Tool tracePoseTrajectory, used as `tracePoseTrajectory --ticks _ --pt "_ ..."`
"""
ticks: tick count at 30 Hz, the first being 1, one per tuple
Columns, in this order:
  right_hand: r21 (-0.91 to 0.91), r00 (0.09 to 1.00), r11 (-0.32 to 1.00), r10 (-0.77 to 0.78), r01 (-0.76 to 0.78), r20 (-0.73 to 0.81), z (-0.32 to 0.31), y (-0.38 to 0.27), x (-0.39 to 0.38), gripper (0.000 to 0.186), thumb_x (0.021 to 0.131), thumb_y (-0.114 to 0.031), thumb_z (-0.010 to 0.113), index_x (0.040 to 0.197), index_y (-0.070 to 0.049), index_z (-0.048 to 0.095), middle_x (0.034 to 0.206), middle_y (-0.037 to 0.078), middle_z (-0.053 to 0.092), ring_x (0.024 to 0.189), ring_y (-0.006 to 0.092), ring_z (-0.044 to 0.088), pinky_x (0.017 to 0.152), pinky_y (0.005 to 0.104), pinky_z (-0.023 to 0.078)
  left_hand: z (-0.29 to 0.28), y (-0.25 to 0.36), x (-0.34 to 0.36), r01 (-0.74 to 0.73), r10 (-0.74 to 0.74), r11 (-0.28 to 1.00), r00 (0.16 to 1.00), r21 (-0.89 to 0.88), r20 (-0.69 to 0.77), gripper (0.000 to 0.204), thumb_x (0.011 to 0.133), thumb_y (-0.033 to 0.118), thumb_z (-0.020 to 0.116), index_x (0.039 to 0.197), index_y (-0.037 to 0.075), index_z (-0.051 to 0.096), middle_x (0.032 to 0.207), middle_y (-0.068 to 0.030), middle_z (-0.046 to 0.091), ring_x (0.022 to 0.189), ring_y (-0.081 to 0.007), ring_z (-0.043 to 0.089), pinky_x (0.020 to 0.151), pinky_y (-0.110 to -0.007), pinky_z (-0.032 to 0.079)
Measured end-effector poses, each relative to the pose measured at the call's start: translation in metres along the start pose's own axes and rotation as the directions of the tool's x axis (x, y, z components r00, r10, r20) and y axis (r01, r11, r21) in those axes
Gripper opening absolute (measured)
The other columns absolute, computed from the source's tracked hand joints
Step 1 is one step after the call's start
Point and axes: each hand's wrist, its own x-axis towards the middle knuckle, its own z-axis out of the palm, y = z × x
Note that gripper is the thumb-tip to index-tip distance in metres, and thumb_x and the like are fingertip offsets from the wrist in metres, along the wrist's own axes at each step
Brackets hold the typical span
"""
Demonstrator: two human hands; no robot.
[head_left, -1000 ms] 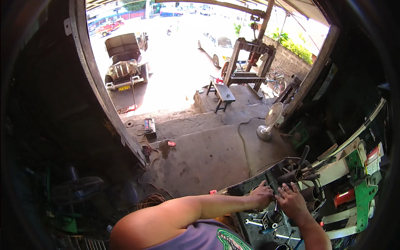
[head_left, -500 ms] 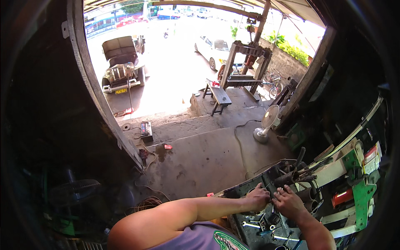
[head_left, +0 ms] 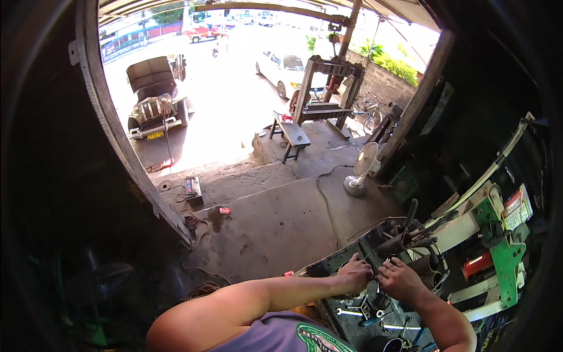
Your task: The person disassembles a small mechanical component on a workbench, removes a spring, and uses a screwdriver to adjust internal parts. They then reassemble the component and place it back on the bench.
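Note:
Both of my hands are close together over a dark, greasy workbench (head_left: 337, 305) at the lower right. My left hand (head_left: 355, 276) has its fingers curled in, and a thin dark piece shows by its fingertips; I cannot make out what it grips. Just to its right, my right hand (head_left: 402, 281) is bent with its fingers drawn together, a small shiny bit showing near them. On the bench below the hands lie an open-end wrench (head_left: 349, 312), a longer wrench (head_left: 400, 327) and other small metal tools. A black round container (head_left: 385, 345) stands at the near edge.
Dark metal tubes (head_left: 392, 244) lie beyond my right hand. A green metal bracket (head_left: 504, 273) and pale curved bars stand at the right. On the floor are a white fan (head_left: 365, 167), a cable, a battery-like box (head_left: 192, 189) and a small red box (head_left: 224, 210). Vehicles stand outside.
The view has swung, so the surroundings sit farther left. My right hand's fingers, more spread before, are now drawn in. Both hands stay close together over the bench.

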Motion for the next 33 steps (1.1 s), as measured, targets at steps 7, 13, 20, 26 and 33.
tracePoseTrajectory --ticks 7,13,20,26,33 --pt "0.478 0.369 -0.043 0.576 -0.878 0.729 0.044 -0.007 0.028 0.029 0.108 -0.027 0.067 0.105 -0.002 0.081 0.091 0.025 0.081 0.083 0.0448 0.08 0.074 0.0514 0.063 0.003 -0.003 0.002 0.01 -0.01 1.0 1.0 0.016 0.0 0.023 0.1 0.032 0.069 0.11 0.017 0.084 0.118 -0.0069 0.076 0.132 -0.0277 0.068 0.127 -0.068 0.036" --pt "-0.03 0.985 0.999 0.035 -0.04 -0.168 0.011 0.004 0.01 0.03 0.102 -0.024 0.064 0.121 -0.007 0.08 0.098 0.017 0.083 0.089 0.0362 0.083 0.106 0.0527 0.057 0.009 -0.004 -0.001 -0.023 0.017 0.999 0.994 -0.049 -0.109 0.026 0.101 0.034 0.068 0.11 0.015 0.083 0.118 -0.0089 0.075 0.133 -0.0287 0.068 0.129 -0.069 0.034" --pt "0.414 0.458 0.236 0.655 -0.879 0.601 0.041 -0.007 0.027 0.028 0.104 -0.028 0.069 0.091 -0.009 0.084 0.083 0.022 0.08 0.087 0.0355 0.082 0.082 0.0511 0.065 0.003 -0.002 0.003 0.022 -0.023 1.0 0.998 0.019 0.059 0.028 0.098 0.033 0.071 0.114 0.015 0.085 0.132 -0.0082 0.076 0.136 -0.0266 0.067 0.131 -0.068 0.031" --pt "0.054 0.981 0.982 0.184 -0.182 -0.054 0.009 0.018 0.003 0.036 0.103 -0.028 0.068 0.131 -0.007 0.078 0.13 0.021 0.08 0.108 0.0364 0.081 0.108 0.0539 0.057 0.006 -0.003 0.003 0.008 -0.01 0.999 0.999 0.054 0.032 0.032 0.102 0.041 0.068 0.115 0.018 0.086 0.128 -0.008 0.075 0.136 -0.0269 0.066 0.128 -0.065 0.035" --pt "0.352 0.79 0.712 0.498 -0.608 0.358 0.057 -0.009 0.014 0.029 0.106 -0.026 0.066 0.102 -0.003 0.083 0.085 0.016 0.081 0.082 0.0351 0.081 0.086 0.0539 0.061 0.011 -0.005 0.003 0.036 -0.037 0.999 0.999 -0.015 -0.034 0.028 0.101 0.039 0.069 0.112 0.019 0.085 0.124 -0.0063 0.077 0.133 -0.0265 0.067 0.128 -0.063 0.035"
